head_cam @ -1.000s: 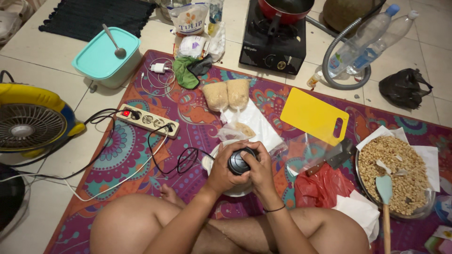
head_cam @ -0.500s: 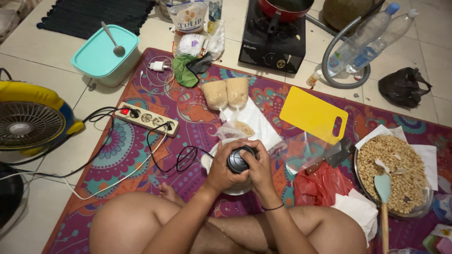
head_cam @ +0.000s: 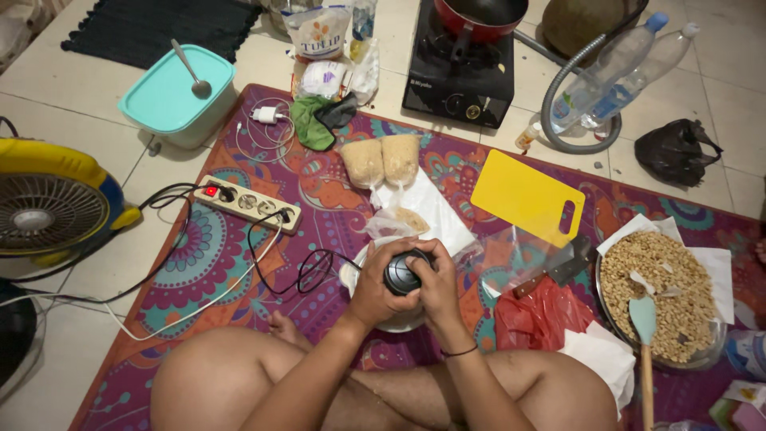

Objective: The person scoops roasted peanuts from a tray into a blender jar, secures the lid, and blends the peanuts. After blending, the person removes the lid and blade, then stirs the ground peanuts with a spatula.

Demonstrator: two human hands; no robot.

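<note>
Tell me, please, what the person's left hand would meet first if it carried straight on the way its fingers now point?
The left hand is already wrapped on the black grinder top; beyond it, probably the right hand on the other side, though depth is unclear.

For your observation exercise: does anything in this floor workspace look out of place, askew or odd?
Nothing is spilled or broken. Oddities: a metal spoon rests loose on the teal container lid, and a cleaver lies bare on the patterned mat beside the red bag. Both hands, left hand and right hand, grip the black grinder.
</note>
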